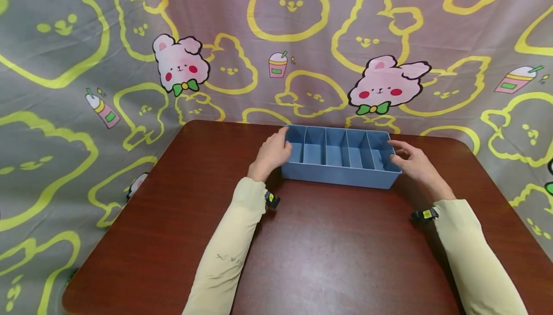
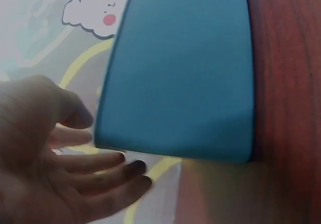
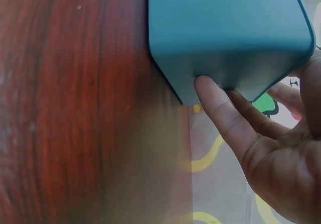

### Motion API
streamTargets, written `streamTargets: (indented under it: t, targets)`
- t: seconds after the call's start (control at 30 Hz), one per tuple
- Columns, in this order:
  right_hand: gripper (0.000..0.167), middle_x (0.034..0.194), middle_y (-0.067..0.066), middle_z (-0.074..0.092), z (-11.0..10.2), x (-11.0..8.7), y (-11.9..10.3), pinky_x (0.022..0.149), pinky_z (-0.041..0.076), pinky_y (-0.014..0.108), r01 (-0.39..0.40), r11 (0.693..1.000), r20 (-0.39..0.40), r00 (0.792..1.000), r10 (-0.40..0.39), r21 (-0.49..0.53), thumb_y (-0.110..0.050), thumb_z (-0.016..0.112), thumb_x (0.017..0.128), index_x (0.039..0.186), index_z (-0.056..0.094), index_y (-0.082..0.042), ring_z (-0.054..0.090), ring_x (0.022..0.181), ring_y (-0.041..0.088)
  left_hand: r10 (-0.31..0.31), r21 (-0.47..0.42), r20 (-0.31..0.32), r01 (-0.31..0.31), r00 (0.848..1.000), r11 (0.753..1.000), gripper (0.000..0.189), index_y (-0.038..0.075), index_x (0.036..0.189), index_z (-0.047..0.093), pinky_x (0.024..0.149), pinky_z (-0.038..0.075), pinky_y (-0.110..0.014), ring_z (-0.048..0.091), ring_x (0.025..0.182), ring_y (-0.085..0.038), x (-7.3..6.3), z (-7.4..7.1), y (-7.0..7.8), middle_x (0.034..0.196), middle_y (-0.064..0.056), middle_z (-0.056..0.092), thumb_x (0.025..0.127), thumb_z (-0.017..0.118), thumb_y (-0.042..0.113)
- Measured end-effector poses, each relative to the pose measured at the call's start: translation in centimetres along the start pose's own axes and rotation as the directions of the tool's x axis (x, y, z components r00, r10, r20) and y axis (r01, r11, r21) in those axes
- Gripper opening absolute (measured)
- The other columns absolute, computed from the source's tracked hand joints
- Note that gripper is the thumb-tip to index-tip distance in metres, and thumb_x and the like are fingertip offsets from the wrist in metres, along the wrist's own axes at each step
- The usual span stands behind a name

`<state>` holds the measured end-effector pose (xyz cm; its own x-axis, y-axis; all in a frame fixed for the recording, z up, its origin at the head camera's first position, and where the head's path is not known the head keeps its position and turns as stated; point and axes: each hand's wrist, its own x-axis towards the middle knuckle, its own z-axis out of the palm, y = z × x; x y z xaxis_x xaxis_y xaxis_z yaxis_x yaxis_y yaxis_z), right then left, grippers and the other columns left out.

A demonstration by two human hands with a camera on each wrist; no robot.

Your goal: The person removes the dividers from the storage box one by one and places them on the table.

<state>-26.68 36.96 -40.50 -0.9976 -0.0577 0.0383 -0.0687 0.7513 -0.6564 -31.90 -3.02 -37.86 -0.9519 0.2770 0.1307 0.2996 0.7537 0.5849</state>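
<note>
- The left end of the blue five-compartment organizer (image 1: 339, 175) is partly covered by the left hand (image 1: 271, 154) in the head view.
- Both the left sleeve (image 1: 226, 240) and right sleeve (image 1: 473, 250) are cut off by the bottom edge.
- The left sleeve's dark marking (image 1: 229, 258) cannot be read.
- In both wrist views, the organizer is cropped by the top edge.

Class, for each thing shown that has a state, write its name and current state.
Blue rectangular plastic five-compartment tray: upright, open-topped, compartments apparently empty
Left hand: fingers extended beside the tray's end; contact unclear
Right hand: fingertip touching the tray's opposite end
Grey patterned fabric curtain: hanging, slightly creased
</note>
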Motion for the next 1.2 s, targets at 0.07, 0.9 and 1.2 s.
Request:
streamTargets:
  t: [0.07,0.9,1.2]
  targets:
    - [0.054,0.137,0.032,0.047,0.0,0.0,-0.1,0.072,0.051,0.031,-0.003,1.0,-0.001,1.0,0.003,0.001,-0.028,0.051,0.101,0.151,0.036,-0.012,0.053,0.111,0.043,0.046,0.009,-0.043,-0.046,0.998,0.999,0.053,0.012,0.152,0.035,0.067,0.045,-0.036,0.053,0.062,-0.021,0.0,-0.5,0.4,0.11,-0.01,0.064,0.1,0.044,0.02]
    - [0.053,0.14,0.03,0.046,0.3,0.0,-0.1,0.084,0.051,0.047,-0.01,1.0,-0.031,0.999,0.011,0.013,-0.028,0.051,0.101,0.15,0.038,-0.012,0.048,0.119,0.045,0.055,-0.12,-0.088,-0.065,0.995,0.991,0.047,0.013,0.148,0.04,0.053,0.039,-0.027,0.047,0.049,-0.016,0.7,0.6,4.1,0.135,-0.012,0.058,0.102,0.046,0.02]
    - [0.053,0.139,0.03,0.046,0.2,0.1,0.0,0.084,0.05,0.048,-0.003,1.0,-0.037,0.999,0.003,0.01,-0.028,0.051,0.101,0.15,0.039,-0.012,0.048,0.119,0.045,-0.018,-0.16,-0.038,0.012,0.999,0.987,0.052,0.015,0.152,0.035,0.055,0.04,-0.029,0.043,0.045,-0.014,1.3,1.9,4.5,0.101,-0.008,0.064,0.102,0.048,0.025]
